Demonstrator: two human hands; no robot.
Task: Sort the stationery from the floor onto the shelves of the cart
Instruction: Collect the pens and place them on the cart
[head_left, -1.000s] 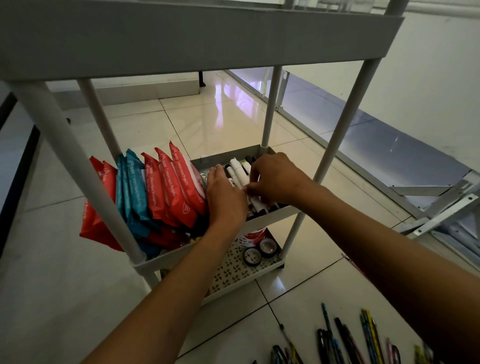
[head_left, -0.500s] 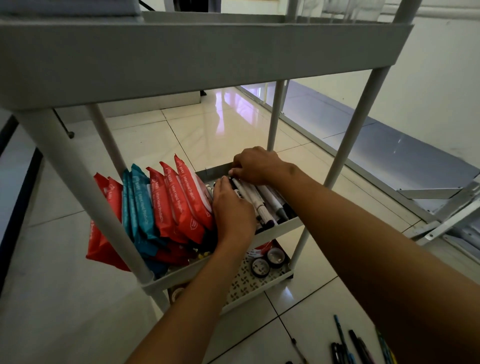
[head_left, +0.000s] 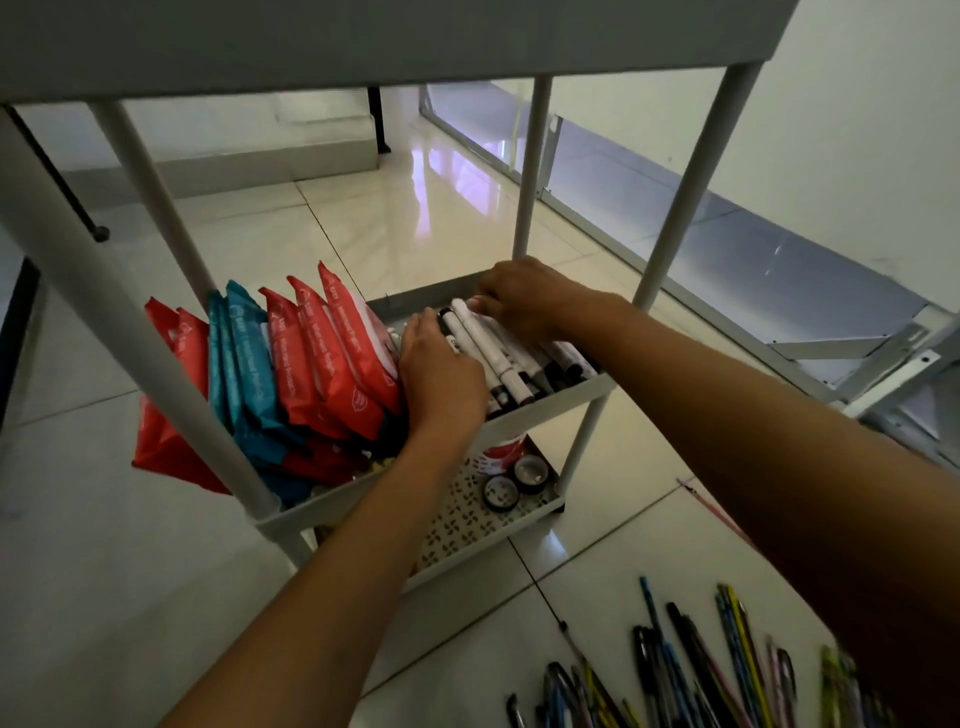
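While pens and pencils (head_left: 691, 670) lie unsorted on floor (head_left: 104, 571) nearest me, job judged partly done. Bottom shelf (head_left: 524, 519): tape rolls (head_left: 514, 480). Middle shelf (head_left: 545, 410) of cart (head_left: 363, 41): red and blue packs (head_left: 291, 364), print unreadable; markers (head_left: 498, 353) stowed. Left grip (head_left: 441, 374) flat, pressing markers. Right grip (head_left: 519, 301) curled on marker ends at far side.

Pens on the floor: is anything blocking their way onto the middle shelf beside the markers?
Both hands, left hand and right hand, lie over the markers; the pouches fill the shelf's other half.
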